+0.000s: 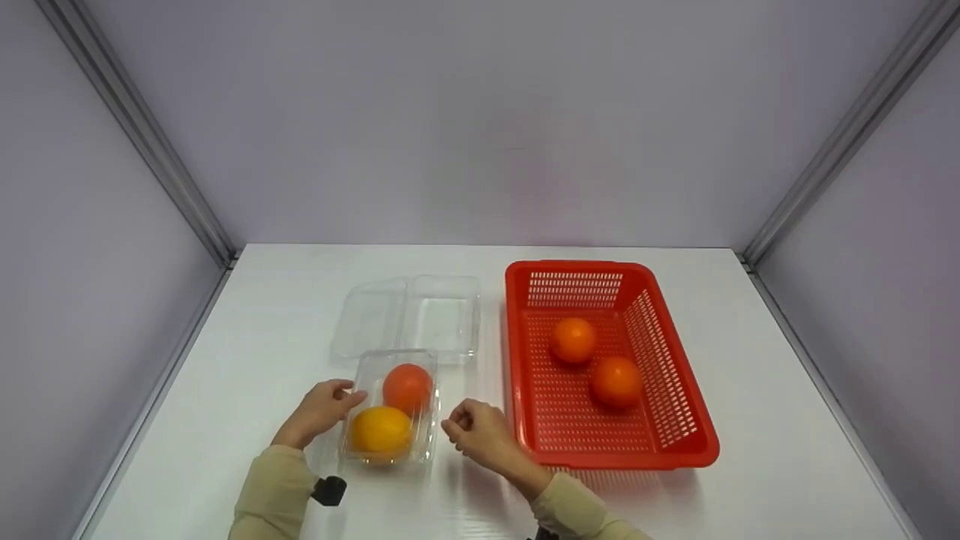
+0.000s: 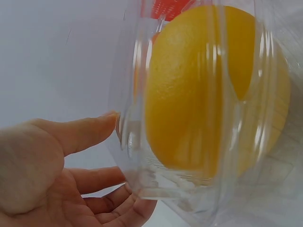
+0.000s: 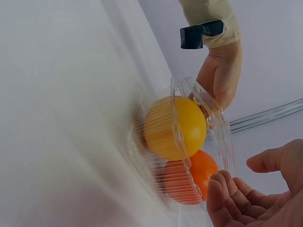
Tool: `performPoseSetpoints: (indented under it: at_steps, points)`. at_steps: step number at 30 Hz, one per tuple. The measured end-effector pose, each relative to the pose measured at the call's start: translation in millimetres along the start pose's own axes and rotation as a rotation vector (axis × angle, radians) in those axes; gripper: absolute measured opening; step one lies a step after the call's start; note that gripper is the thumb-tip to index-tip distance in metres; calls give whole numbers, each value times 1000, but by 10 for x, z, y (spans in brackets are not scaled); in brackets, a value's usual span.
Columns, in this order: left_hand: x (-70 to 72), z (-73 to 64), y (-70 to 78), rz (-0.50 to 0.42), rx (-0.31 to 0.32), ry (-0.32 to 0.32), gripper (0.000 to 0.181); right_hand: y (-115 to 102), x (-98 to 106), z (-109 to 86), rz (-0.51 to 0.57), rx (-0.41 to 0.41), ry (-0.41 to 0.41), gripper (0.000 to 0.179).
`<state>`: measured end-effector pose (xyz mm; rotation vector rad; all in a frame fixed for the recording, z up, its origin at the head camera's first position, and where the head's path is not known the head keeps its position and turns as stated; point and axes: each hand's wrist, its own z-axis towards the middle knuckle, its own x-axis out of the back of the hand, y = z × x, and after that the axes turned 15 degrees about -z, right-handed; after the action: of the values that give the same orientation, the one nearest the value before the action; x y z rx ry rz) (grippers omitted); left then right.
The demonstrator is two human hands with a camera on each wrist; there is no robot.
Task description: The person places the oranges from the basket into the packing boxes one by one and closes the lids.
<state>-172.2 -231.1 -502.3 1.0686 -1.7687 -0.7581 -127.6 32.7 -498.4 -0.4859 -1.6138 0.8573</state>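
A clear plastic clamshell box (image 1: 433,450), its lid folded over, holds a yellow citrus fruit (image 1: 382,432) and an orange (image 1: 407,388). My left hand (image 1: 322,409) is at the box's left side; in the left wrist view, the thumb's tip touches the clear edge and the fingers lie loosely by the lower corner. To the right of the box, my right hand (image 1: 484,435) has loosely bent fingers around nothing. From the right wrist view, its fingertips (image 3: 218,182) appear close beside the lid edge, overlapping the box.
Right of my hands stands a red slotted basket (image 1: 679,457) with two oranges (image 1: 574,340) inside. Behind the filled box, another clear clamshell (image 1: 450,281) lies spread out on the white table (image 1: 262,300). Pale walls enclose the table at the back and sides.
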Motion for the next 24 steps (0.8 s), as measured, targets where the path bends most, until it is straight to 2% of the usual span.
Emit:
performPoseSetpoints:
  at_steps: [14, 24]
  points:
    - [14, 4, 8, 50, -3, 38, 58, -10, -248, 108, 116, -126, 44, 17]
    - [-2, 27, 6, 43, 14, 38, 55, -16, -414, 336, 241, -284, 235, 19]
